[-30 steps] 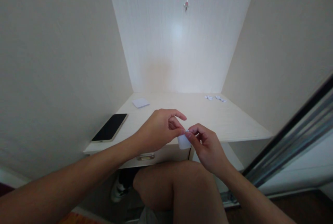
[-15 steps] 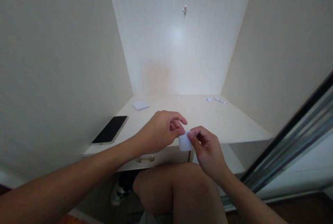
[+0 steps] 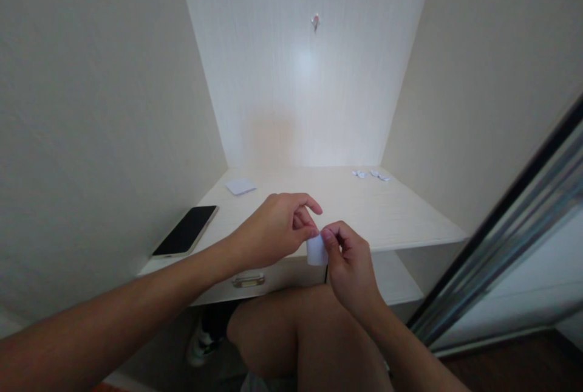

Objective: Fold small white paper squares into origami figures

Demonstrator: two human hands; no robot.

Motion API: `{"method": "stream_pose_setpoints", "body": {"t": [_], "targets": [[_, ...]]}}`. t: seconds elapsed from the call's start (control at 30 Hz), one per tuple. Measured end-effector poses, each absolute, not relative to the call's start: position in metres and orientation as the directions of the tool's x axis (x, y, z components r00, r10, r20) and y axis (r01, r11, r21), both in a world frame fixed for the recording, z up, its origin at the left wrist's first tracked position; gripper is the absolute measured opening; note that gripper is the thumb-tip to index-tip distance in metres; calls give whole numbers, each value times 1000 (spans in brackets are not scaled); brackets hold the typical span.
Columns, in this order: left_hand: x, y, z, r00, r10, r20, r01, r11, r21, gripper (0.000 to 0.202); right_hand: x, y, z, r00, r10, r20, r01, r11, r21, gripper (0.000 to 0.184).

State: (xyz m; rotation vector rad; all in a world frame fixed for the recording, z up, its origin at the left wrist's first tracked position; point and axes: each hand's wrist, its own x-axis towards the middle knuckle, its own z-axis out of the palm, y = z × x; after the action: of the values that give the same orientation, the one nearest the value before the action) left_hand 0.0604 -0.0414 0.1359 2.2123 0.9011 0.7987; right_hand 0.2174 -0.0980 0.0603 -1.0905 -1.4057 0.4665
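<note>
A small white paper piece [image 3: 315, 251] hangs between both hands just past the front edge of the white desk [image 3: 401, 216]. My left hand [image 3: 273, 228] pinches its upper left corner with thumb and fingers. My right hand [image 3: 348, 264] pinches its upper right edge from the other side. The paper's top is hidden behind the fingertips. My bare knee [image 3: 291, 331] is directly below the hands.
A black phone [image 3: 184, 231] lies on the desk's left front. A white paper pad [image 3: 240, 186] lies behind it. Several small folded white paper bits [image 3: 370, 174] sit at the back right. A drawer handle [image 3: 248, 281] is under the desktop. A sliding door frame [image 3: 501, 246] runs along the right.
Both hands with the paper have shifted slightly left and lower in view as the camera turned a little right. The right fingers have curled tighter on the paper's edge.
</note>
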Motion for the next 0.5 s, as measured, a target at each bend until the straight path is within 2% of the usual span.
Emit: {"method": "stream_pose_setpoints", "body": {"t": [0.2, 0.5], "targets": [[58, -35, 131, 561, 790, 248, 367, -506, 781, 24, 206, -93, 54, 306, 741, 598, 387, 477, -789, 33], [57, -27, 122, 562, 775, 290, 411, -566, 715, 19, 194, -83, 36, 414, 700, 582, 385, 444, -809, 33]]}}
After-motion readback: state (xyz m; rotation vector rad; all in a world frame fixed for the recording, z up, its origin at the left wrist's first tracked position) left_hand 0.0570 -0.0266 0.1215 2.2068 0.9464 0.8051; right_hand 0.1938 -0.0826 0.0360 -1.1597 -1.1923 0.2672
